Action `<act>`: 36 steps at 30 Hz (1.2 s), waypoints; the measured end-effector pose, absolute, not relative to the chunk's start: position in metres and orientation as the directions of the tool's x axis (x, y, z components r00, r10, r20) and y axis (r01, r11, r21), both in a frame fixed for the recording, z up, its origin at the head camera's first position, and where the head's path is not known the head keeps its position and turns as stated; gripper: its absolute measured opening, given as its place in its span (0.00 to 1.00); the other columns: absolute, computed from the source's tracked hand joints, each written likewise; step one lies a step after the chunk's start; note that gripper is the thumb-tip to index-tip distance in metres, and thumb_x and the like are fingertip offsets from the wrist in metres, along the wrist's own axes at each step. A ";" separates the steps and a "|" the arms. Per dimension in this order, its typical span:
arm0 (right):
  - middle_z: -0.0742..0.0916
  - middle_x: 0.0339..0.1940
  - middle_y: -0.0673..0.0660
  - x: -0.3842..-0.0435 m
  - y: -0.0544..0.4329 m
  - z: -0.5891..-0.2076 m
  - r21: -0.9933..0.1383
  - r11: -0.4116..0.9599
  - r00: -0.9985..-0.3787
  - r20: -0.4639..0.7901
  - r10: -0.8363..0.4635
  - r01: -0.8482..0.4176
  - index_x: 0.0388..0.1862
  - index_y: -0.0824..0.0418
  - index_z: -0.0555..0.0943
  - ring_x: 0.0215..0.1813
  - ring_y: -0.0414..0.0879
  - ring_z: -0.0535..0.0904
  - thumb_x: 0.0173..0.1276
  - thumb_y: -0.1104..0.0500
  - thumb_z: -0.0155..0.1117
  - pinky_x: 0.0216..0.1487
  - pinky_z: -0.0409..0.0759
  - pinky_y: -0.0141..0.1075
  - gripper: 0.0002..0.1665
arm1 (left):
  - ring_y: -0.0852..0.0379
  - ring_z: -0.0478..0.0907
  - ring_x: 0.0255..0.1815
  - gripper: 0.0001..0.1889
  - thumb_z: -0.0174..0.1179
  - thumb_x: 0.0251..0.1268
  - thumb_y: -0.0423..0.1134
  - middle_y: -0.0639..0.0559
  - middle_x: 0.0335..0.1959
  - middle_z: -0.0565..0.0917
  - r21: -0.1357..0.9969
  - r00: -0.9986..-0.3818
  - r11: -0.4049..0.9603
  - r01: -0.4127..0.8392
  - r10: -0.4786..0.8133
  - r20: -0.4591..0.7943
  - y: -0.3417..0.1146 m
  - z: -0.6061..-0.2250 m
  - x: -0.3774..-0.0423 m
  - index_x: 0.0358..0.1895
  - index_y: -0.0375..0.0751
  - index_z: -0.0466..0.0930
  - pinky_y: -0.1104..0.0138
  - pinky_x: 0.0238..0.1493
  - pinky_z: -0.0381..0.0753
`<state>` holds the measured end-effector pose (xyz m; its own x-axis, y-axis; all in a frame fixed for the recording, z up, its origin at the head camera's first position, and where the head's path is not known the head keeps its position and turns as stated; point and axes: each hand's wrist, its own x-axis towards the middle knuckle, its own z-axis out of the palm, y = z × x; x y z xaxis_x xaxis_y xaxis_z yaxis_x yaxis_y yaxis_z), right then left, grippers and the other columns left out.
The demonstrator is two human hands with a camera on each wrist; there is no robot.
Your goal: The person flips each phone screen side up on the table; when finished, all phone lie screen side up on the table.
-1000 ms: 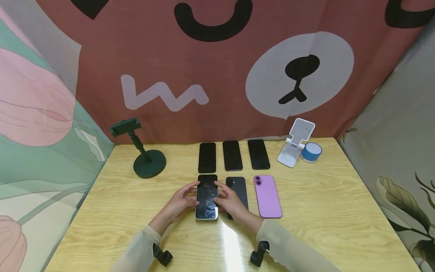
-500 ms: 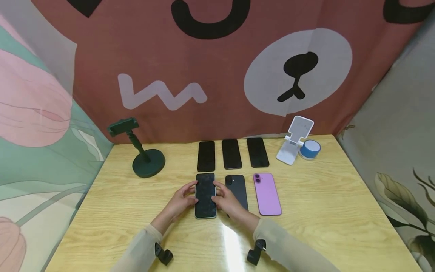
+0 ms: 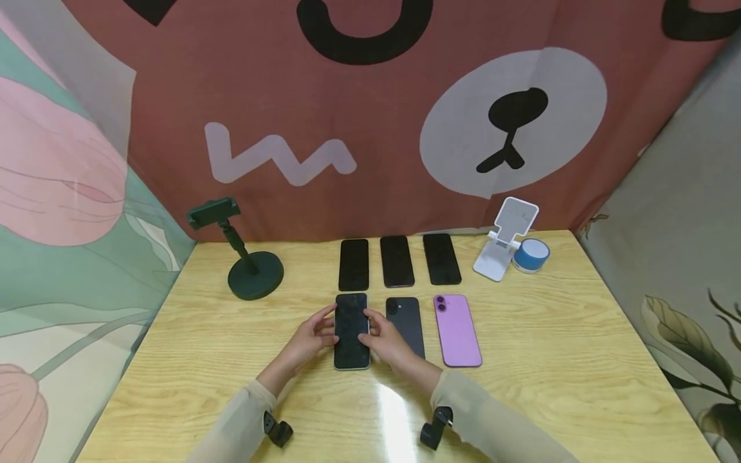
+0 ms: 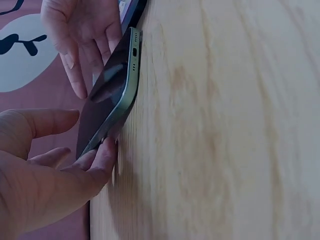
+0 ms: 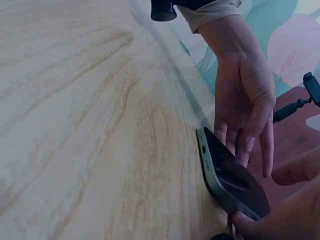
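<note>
A smartphone (image 3: 351, 331) with a pale green frame lies face up between both hands in the head view, its screen dark. My left hand (image 3: 307, 341) holds its left edge, thumb and fingers spread along the side. On the opposite edge, my right hand (image 3: 386, 338) grips it with the thumb over the screen's border. The left wrist view shows the phone's (image 4: 131, 70) charging port end close over the table, with left fingertips at its lower side. From the right wrist, the left hand (image 5: 245, 100) appears across the phone (image 5: 232, 177).
Right of the hands lie a dark phone (image 3: 407, 325), partly under the right forearm, and a purple phone (image 3: 457, 331). Behind are three black phones (image 3: 354, 265). A green phone stand (image 3: 255, 275) is at left; a white folding stand (image 3: 494, 259) and blue round object (image 3: 531, 255) at right.
Bright reflections on the held phone's screen have gone, leaving it dark. Both hands keep their hold in nearly the same place; the right thumb sits slightly further over the screen.
</note>
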<state>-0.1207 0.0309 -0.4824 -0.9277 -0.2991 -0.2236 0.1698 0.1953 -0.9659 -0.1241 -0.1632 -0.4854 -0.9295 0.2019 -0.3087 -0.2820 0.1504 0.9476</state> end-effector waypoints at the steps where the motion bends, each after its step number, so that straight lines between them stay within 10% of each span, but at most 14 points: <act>1: 0.74 0.59 0.73 -0.121 0.032 -0.481 -0.965 0.211 -0.931 -0.216 -0.296 0.157 0.69 0.71 0.61 0.59 0.64 0.72 0.65 0.68 0.58 0.55 0.75 0.48 0.34 | 0.41 0.73 0.57 0.36 0.55 0.59 0.19 0.29 0.61 0.70 0.948 -0.934 0.176 -0.263 0.200 -0.296 -0.163 -0.485 -0.124 0.72 0.39 0.57 0.59 0.51 0.78; 36: 0.73 0.62 0.74 -0.123 0.032 -0.481 -0.942 0.310 -0.933 -0.219 -0.287 0.126 0.70 0.70 0.60 0.63 0.66 0.67 0.64 0.62 0.62 0.62 0.66 0.56 0.39 | 0.38 0.60 0.68 0.39 0.58 0.62 0.30 0.35 0.71 0.60 0.922 -0.915 0.242 -0.304 0.194 -0.353 -0.162 -0.482 -0.119 0.75 0.39 0.48 0.43 0.63 0.62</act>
